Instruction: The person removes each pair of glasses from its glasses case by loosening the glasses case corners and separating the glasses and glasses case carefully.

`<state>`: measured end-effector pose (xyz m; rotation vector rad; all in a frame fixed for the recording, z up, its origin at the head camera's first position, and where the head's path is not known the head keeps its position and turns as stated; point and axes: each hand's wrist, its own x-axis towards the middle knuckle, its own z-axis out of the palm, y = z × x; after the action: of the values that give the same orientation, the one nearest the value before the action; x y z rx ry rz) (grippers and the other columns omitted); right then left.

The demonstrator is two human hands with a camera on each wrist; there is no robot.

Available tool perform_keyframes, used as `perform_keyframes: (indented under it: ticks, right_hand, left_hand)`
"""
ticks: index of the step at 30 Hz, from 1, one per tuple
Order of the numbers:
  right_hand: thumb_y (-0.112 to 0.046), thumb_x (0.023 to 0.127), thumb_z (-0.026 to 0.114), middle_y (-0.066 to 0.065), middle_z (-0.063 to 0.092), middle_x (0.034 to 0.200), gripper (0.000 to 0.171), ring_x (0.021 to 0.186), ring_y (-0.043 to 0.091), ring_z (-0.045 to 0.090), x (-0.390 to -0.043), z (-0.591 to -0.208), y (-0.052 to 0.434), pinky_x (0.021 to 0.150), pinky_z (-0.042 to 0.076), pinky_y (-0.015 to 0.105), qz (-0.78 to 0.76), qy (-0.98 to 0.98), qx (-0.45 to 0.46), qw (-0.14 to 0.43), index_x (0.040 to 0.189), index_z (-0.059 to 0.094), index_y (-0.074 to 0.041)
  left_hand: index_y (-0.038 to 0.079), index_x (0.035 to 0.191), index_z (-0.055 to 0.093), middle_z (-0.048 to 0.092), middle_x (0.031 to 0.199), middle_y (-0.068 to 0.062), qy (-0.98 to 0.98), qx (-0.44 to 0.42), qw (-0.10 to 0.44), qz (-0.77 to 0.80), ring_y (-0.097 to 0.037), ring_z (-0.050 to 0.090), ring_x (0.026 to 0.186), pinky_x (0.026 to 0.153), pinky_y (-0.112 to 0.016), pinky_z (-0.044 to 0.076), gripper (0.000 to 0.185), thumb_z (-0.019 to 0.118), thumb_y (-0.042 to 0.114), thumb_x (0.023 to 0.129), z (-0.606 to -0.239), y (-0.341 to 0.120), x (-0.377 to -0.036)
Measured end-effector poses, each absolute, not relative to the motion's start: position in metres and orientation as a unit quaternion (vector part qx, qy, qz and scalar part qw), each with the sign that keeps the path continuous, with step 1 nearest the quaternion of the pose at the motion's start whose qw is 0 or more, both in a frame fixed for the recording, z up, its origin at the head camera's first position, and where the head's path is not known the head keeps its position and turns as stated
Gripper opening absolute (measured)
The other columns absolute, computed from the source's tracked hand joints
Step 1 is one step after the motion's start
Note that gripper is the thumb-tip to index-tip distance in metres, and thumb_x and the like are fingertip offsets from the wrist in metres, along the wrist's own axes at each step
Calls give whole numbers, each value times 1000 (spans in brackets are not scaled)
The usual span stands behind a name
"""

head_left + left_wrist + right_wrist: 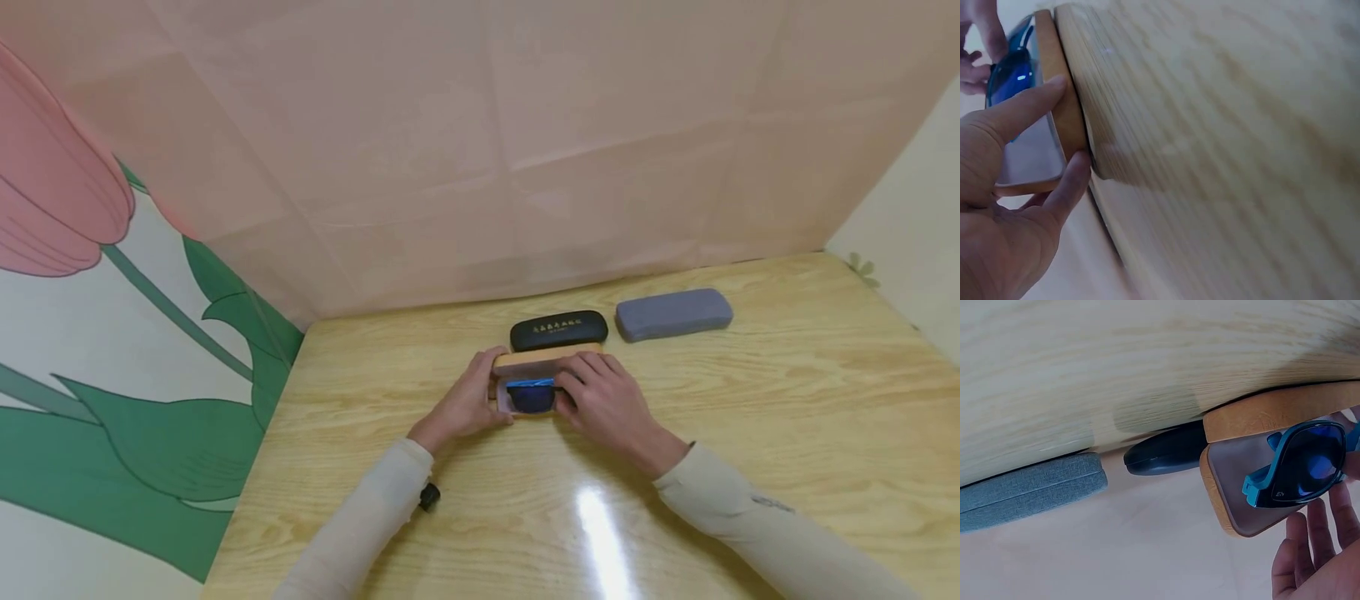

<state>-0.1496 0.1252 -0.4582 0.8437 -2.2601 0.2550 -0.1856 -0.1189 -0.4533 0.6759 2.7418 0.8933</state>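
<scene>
A tan glasses case (534,362) stands with its lid raised on the wooden table, its pale lining showing in the right wrist view. My left hand (471,398) holds the case's left end, thumb along the front edge and fingers round the end. At the case's opening is a pair of sunglasses (1310,464) with dark blue lenses and a bright blue-and-black frame. My right hand (609,402) pinches the sunglasses at their right side; its fingers hide part of the frame. Whether the sunglasses touch the lining I cannot tell.
Just behind the tan case lies a closed black glasses case (558,331) with gold lettering. A grey-blue fabric case (673,314) lies to its right. A pink sheet (525,167) hangs behind the table, and a tulip-patterned wall covering (150,417) borders the left side.
</scene>
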Motion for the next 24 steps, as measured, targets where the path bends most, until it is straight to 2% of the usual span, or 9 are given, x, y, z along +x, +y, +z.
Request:
perform_keyframes:
  ticks: [13, 20, 24]
  right_hand:
    - [-19, 77, 75, 9, 73, 111, 14, 107, 31, 64, -143, -453, 125, 94, 51, 46, 124, -862, 339, 355, 86, 73, -10]
    - [-20, 78, 75, 9, 74, 110, 15, 107, 28, 66, -137, -449, 121, 97, 51, 45, 130, -867, 337, 343, 87, 74, -9]
    - [-20, 77, 76, 10, 74, 109, 15, 107, 28, 67, -136, -448, 118, 97, 52, 44, 135, -867, 336, 342, 87, 73, -9]
  left_hand:
    - [16, 150, 27, 43, 139, -7, 911, 242, 96, 320, -19, 54, 118, 104, -35, 50, 105, 92, 12, 68, -456, -122, -192]
    - [16, 149, 29, 42, 141, -8, 903, 239, 108, 342, -22, 53, 123, 109, -39, 46, 104, 92, 9, 67, -456, -124, -194]
    - [17, 149, 29, 42, 139, -9, 895, 241, 118, 357, -23, 58, 117, 100, -35, 52, 103, 91, 5, 68, -457, -125, -194]
